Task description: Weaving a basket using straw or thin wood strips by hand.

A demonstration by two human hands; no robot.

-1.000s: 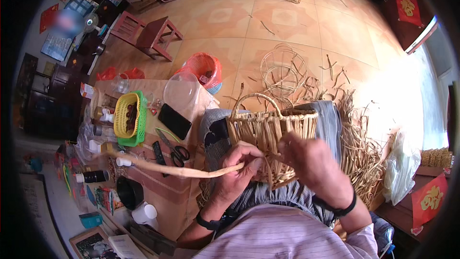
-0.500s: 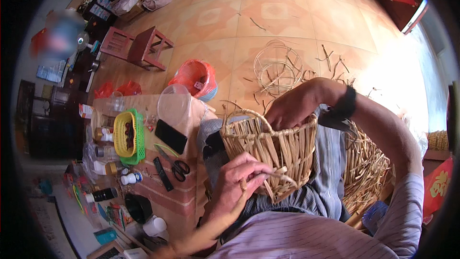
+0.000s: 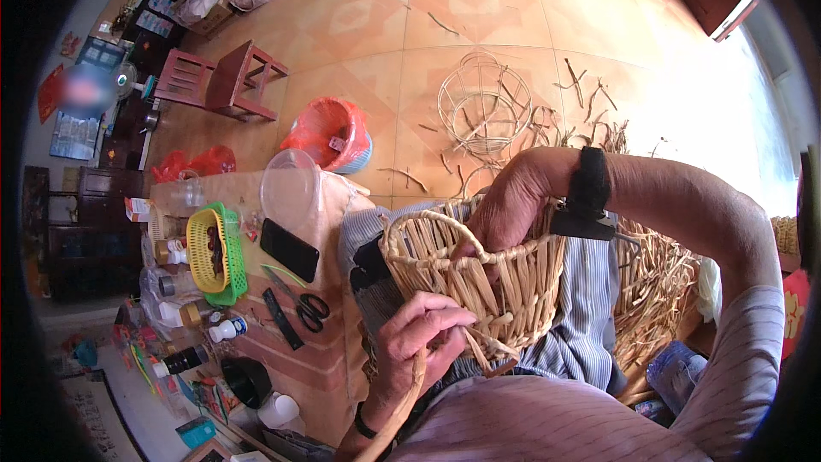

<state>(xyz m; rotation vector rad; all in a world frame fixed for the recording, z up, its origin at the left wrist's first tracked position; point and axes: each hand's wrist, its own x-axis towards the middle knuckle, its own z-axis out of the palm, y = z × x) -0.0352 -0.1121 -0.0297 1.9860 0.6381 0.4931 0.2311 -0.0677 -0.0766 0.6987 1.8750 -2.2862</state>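
A straw-coloured woven basket (image 3: 445, 287) with a braided rim and a looped handle (image 3: 428, 216) rests on my lap. Outside its near wall, my left hand (image 3: 422, 346) has its fingers and thumb pinched on a long straw strand (image 3: 402, 415), which trails toward my body. My right hand (image 3: 505, 218) reaches down over the far rim into the basket; its fingertips are hidden behind the wall. A black band with a dark box (image 3: 590, 192) is on my right wrist.
To the left, a low table (image 3: 256, 351) holds scissors (image 3: 310, 312), a phone (image 3: 289, 250), a yellow basket (image 3: 205, 248) and bottles. A red-lined bucket (image 3: 329, 137) and a wire frame (image 3: 485, 107) stand on the floor. Bundled straw (image 3: 654, 291) lies at my right.
My right hand has gone deeper into the basket and left along the rim. The basket has tilted, showing more of its opening. My left hand still pinches the strand, slightly lower and further left.
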